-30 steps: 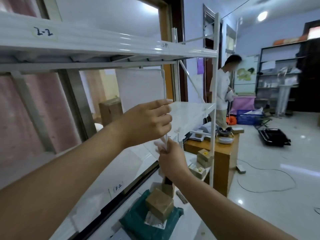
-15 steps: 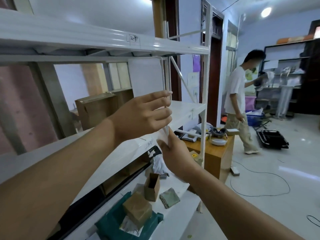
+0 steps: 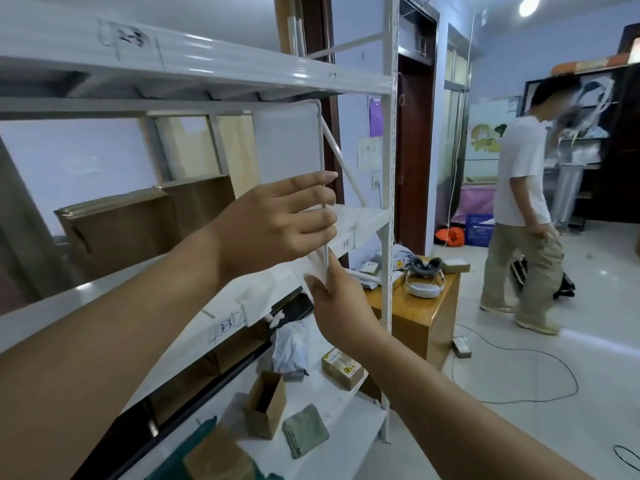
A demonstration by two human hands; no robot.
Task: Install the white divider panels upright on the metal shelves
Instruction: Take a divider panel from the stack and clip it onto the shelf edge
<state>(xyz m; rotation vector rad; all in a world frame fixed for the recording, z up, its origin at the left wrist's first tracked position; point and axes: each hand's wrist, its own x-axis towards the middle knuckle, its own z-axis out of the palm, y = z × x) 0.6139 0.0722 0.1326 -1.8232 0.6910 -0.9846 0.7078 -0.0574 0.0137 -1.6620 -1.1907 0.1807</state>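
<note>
left hand (image 3: 277, 223) + right hand (image 3: 334, 306) grip divider panel (image 3: 287, 143) | upright | base seating unclear

middle shelf (image 3: 360, 220): divider panel (image 3: 287, 143) upright | bottom shelf (image 3: 349, 427): open carton (image 3: 265, 403), folded cloth (image 3: 304, 429)

A white divider panel (image 3: 287, 147) stands upright between the middle shelf (image 3: 360, 220) and the upper shelf (image 3: 242, 69), near the shelf's front edge; the left hand (image 3: 277, 223) wraps its fingers (image 3: 311, 202) around the panel's front rim, and the right hand (image 3: 336, 303) pinches the lower corner. Boxes (image 3: 265, 403) lie on the bottom shelf (image 3: 346, 420).
</note>
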